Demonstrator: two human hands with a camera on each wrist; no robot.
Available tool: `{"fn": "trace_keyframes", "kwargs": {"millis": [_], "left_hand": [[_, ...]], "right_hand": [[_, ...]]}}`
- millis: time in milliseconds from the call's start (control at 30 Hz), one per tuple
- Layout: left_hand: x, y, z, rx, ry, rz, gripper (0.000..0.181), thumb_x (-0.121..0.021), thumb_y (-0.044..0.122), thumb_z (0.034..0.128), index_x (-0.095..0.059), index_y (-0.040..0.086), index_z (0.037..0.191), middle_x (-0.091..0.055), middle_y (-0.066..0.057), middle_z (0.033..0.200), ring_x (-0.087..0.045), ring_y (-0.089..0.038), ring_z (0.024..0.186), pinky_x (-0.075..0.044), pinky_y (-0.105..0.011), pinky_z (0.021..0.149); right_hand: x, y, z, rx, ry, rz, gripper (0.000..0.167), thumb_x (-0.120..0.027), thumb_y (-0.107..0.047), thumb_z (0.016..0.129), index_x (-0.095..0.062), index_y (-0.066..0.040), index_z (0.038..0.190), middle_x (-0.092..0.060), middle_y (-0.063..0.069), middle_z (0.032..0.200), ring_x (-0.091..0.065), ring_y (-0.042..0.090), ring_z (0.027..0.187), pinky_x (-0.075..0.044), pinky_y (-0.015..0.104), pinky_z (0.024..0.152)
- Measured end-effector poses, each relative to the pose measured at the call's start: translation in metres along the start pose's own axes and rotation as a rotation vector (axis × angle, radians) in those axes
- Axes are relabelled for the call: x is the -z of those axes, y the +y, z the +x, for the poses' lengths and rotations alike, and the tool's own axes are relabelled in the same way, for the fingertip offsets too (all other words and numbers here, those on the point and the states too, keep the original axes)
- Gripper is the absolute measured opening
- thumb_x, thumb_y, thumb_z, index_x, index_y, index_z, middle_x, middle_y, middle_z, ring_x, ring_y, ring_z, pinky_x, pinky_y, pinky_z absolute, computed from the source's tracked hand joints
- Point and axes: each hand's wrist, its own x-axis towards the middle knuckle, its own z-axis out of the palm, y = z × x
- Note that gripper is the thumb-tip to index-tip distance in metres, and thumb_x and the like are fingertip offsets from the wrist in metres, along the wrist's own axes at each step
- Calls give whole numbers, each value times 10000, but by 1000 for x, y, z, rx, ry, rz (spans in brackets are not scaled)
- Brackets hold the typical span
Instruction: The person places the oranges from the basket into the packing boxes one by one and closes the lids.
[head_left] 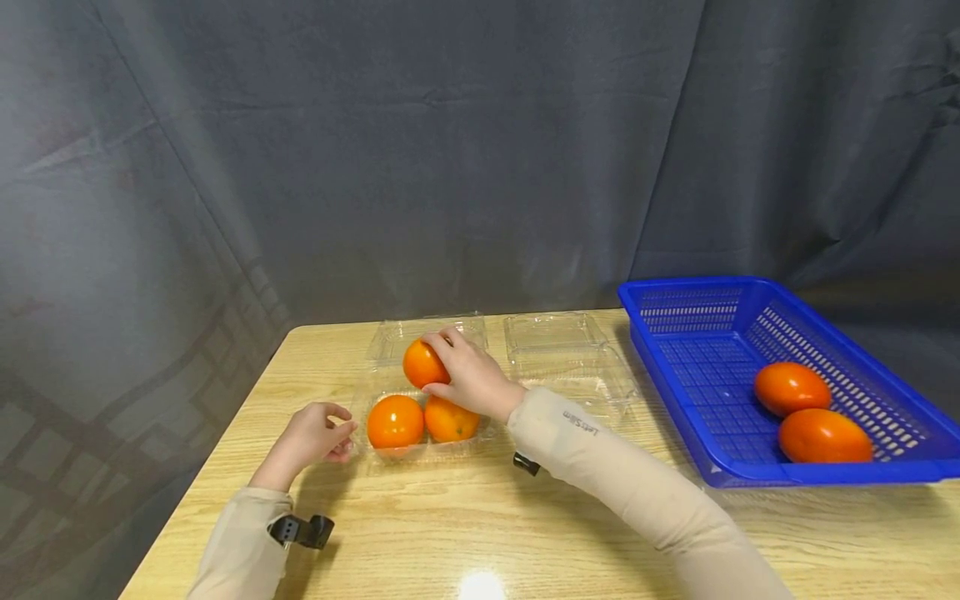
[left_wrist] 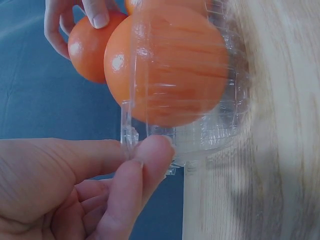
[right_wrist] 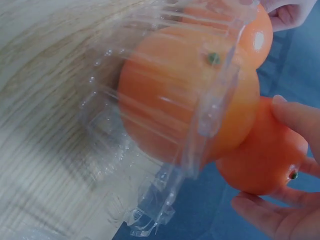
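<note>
My right hand [head_left: 476, 379] grips an orange [head_left: 423, 364] above the rear of a clear plastic clamshell container [head_left: 427, 452]. The same orange [right_wrist: 262, 150] shows a small green stem mark between thumb and fingers in the right wrist view. Two more oranges sit side by side in the container's front: a left orange [head_left: 395, 422] and a right orange [head_left: 452, 419], the latter partly behind my right hand. At the container's left edge, my left hand [head_left: 311, 437] pinches the thin plastic rim [left_wrist: 129, 135] between thumb and fingers. The container's lid [head_left: 390, 337] lies folded open behind.
A second clear clamshell container [head_left: 570, 362] stands open to the right. Farther right is a blue plastic basket [head_left: 671, 400] with two oranges, a rear one [head_left: 792, 388] and a front one [head_left: 825, 436]. A grey curtain [head_left: 450, 167] hangs behind the wooden table [head_left: 420, 525].
</note>
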Motion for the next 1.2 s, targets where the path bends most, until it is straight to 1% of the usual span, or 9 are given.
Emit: {"fn": "trace_keyframes", "kwargs": {"millis": [167,400,633,800,1000,1100,1200], "left_hand": [[-1,-2,3,15,3,1,349,-545,57,913,-503,-163,1181,-633,-112,698,-607,-97,526,-589,-309,578],[-1,-2,2,4,3,5,352,-544,61,913,-499,-163,1181,-638,-111,699,-609,-103,531,-587,-306,576],[-1,-1,1,-2,3,12,354,-543,67,914,-502,-162,1180,-640,-104,688,-605,-103,531,-578,-273,555],[-1,-2,2,-4,5,10,347,-547,61,910,-501,-163,1170,-642,-102,682,-608,-99,526,-580,-274,556],[-1,-2,2,-9,4,16,349,-551,59,910,-495,-170,1168,-641,-108,681,-608,-98,522,-584,-283,561],[-2,-2,2,-6,6,17,348,-549,57,910,-497,-166,1173,-642,-104,677,-608,-100,522,-586,-288,566],[-2,-2,2,-15,1,21,347,-542,56,916,-491,-172,1173,-638,-107,674,-608,-102,523,-586,-296,567]], "right_hand": [[-4,2,3,-14,-45,-9,663,-716,-346,811,-405,-138,1358,-481,125,1263,-592,270,1049,-538,406,891],[-9,6,4,-32,-88,3,654,-708,-339,819,-408,-137,1364,-482,124,1276,-601,280,1028,-539,411,875],[-11,6,5,-35,-161,-27,573,-672,-290,855,-442,-107,1347,-502,136,1278,-586,276,1072,-520,422,923],[-11,3,4,-35,-212,-53,514,-625,-255,890,-449,-116,1352,-530,131,1261,-586,265,1082,-509,423,944],[-12,3,2,-22,-228,-71,467,-596,-257,909,-475,-116,1338,-553,125,1263,-600,267,1088,-522,418,928],[-13,4,2,-24,-242,-73,449,-580,-258,919,-484,-117,1334,-547,124,1292,-592,274,1121,-512,420,948],[-13,3,2,-32,-264,-73,446,-562,-265,929,-478,-121,1343,-531,123,1327,-578,278,1153,-497,424,972]]}}
